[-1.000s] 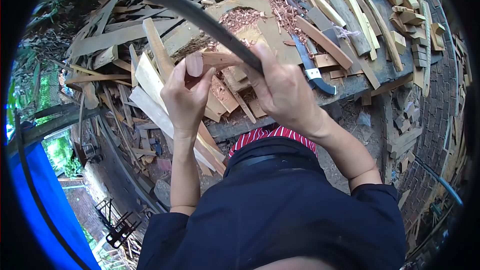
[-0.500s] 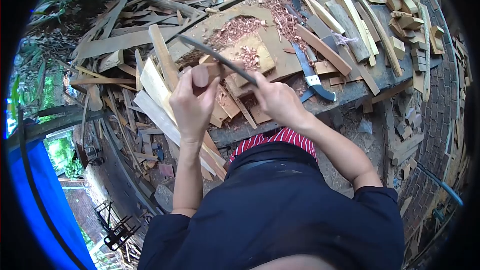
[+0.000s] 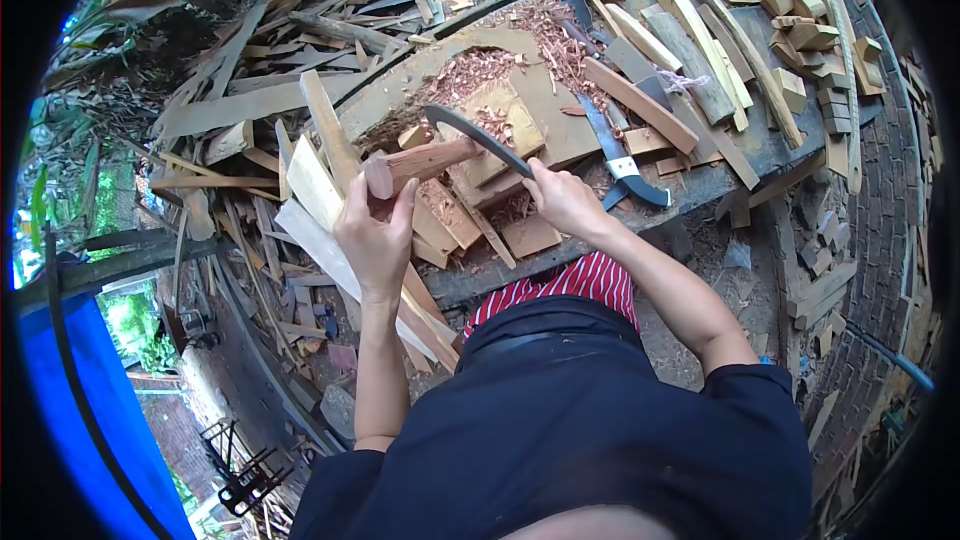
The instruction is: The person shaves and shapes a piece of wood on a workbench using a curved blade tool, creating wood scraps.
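Between the thumb and fingers of my left hand (image 3: 372, 248) is a reddish piece of wood (image 3: 428, 162), its rounded, thicker end toward me and its narrower end pointing right. My right hand (image 3: 572, 204) grips one end of a long, dark, narrow tool (image 3: 476, 134) with a slightly curved outline, a file or a blade. The tool slants up to the left and crosses the narrow end of the wood. Beneath both lies a pale wooden block (image 3: 527, 130) strewn with reddish shavings (image 3: 470, 72) on the workbench.
Right of the block lies a large knife (image 3: 606, 130) with a black and white handle (image 3: 638, 184). Long wooden strips (image 3: 640, 105) and stacked offcuts (image 3: 815, 35) cover the bench's right side. Scrap wood (image 3: 260, 95) is heaped on the left, near a blue tarp (image 3: 75, 410).
The reddish wood has tilted so that more of its length shows. The dark tool has shifted right and lies farther along, over the narrow end. My right hand has moved slightly right and down.
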A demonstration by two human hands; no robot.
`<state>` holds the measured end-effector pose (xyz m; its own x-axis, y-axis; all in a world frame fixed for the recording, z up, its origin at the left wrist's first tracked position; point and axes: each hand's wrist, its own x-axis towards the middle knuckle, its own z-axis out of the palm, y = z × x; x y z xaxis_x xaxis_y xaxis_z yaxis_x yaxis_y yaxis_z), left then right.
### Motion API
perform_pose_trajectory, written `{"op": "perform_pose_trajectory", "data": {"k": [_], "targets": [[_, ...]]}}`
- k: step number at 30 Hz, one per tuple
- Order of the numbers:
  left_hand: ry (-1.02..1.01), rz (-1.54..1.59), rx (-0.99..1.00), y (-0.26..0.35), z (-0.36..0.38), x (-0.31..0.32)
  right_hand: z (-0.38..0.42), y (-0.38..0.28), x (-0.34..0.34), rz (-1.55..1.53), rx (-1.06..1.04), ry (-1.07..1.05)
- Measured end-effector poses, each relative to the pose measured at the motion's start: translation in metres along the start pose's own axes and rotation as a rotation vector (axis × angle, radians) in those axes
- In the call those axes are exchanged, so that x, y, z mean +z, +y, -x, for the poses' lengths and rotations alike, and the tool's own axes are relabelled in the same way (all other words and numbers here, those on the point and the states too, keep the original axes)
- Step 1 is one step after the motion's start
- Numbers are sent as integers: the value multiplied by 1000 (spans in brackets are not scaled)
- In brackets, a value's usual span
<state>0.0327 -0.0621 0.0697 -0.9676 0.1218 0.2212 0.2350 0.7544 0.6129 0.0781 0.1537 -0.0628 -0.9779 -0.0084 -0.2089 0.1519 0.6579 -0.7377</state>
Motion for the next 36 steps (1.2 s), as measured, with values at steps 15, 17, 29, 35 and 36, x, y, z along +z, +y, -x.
{"op": "perform_pose_trajectory", "data": {"k": [15, 17, 29, 35, 36], "targets": [[-448, 1556, -583, -72, -37, 42, 12, 29, -42, -91, 3, 258], [-586, 1231, -755, -42, -31, 28, 12, 36, -42, -88, 4, 303], [-918, 990, -678, -41, -8, 30, 9, 22, -8, 43, -70, 84], [-781, 1151, -909, -40, -7, 32, 3, -25, -19, 50, -302, 242], [-756, 1198, -938, -36, -7, 33, 2, -25, -16, 57, -276, 250]]}}
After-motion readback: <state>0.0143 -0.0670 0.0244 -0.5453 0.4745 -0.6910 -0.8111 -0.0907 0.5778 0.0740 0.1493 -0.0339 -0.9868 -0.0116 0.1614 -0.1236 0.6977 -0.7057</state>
